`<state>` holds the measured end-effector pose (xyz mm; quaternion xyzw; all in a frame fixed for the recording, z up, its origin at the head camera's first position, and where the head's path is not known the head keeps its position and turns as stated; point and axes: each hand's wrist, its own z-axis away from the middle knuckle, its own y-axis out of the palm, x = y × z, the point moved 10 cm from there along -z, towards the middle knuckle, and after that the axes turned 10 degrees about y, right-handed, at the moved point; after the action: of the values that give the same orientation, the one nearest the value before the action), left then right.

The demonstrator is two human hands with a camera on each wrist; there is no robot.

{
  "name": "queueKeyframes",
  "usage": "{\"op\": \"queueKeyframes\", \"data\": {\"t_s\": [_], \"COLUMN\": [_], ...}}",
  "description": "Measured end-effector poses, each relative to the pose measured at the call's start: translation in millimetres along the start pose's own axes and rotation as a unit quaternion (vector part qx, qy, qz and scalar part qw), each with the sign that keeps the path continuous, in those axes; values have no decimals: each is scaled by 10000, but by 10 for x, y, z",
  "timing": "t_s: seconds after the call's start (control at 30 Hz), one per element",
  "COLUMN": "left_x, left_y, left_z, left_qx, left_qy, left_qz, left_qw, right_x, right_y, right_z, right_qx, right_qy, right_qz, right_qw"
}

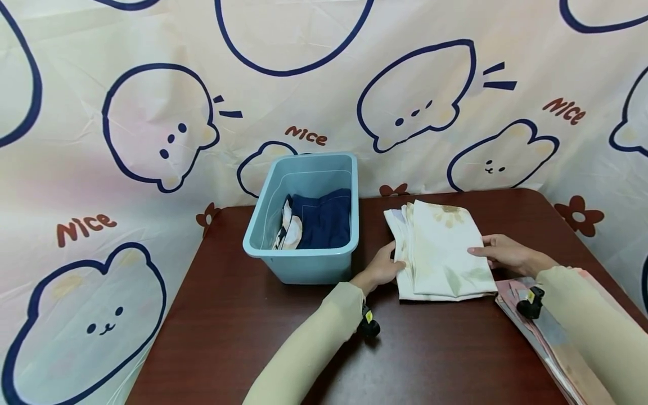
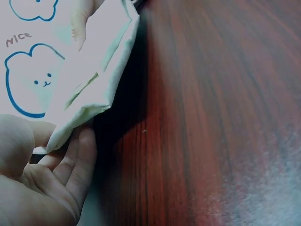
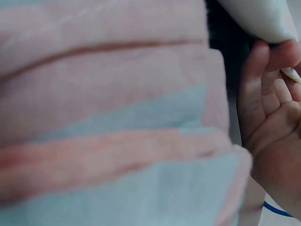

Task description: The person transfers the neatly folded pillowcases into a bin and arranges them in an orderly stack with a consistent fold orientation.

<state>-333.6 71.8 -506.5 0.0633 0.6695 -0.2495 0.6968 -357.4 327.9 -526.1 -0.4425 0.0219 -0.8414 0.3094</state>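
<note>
A folded white cloth with pale floral print lies between both hands on the right half of the table. My left hand grips its left edge; the left wrist view shows the thumb above and the fingers beneath the layers. At the opposite edge, my right hand pinches the cloth with its thumb on top and fingers underneath. In the right wrist view, the fingers curl under the white fabric, partly cut off by the frame.
A light-blue plastic bin stands left of the cloth, holding a folded navy garment and a patterned cloth. Folded pink-and-grey fabric lies under the right forearm at the table's right edge. A printed curtain hangs behind the brown table.
</note>
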Motion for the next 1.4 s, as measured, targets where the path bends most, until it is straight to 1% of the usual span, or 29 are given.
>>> {"op": "queueKeyframes", "data": {"t_s": [0.1,0.2,0.37,0.5,0.7,0.9,1.13,1.23,1.4], "left_x": [-24,-69,-156,-237,-335,-426,-542,-566,-661], "left_y": [15,20,17,-9,-48,-75,-117,-119,-117], "left_z": [21,47,102,139,191,234,281,301,331], "left_qx": [19,36,86,66,14,63,86,126,160], "left_qy": [6,82,204,296,335,390,426,400,549], "left_qz": [-22,-58,-81,-76,-89,-11,-14,28,-58], "left_qw": [10000,9999,9997,9995,9994,9992,9991,9991,9983], "right_x": [44,76,101,168,258,328,453,466,506], "right_y": [-18,-31,-36,-30,-49,-65,-60,-56,-72], "right_z": [42,75,135,192,273,349,479,512,561], "right_qx": [-46,-101,-158,-175,-208,-290,-313,-329,-376], "right_qy": [-51,-88,-20,-81,-94,-59,-282,-246,-293], "right_qz": [60,137,208,217,263,396,542,554,618], "right_qw": [10000,9998,9997,9996,9994,9988,9976,9976,9970]}}
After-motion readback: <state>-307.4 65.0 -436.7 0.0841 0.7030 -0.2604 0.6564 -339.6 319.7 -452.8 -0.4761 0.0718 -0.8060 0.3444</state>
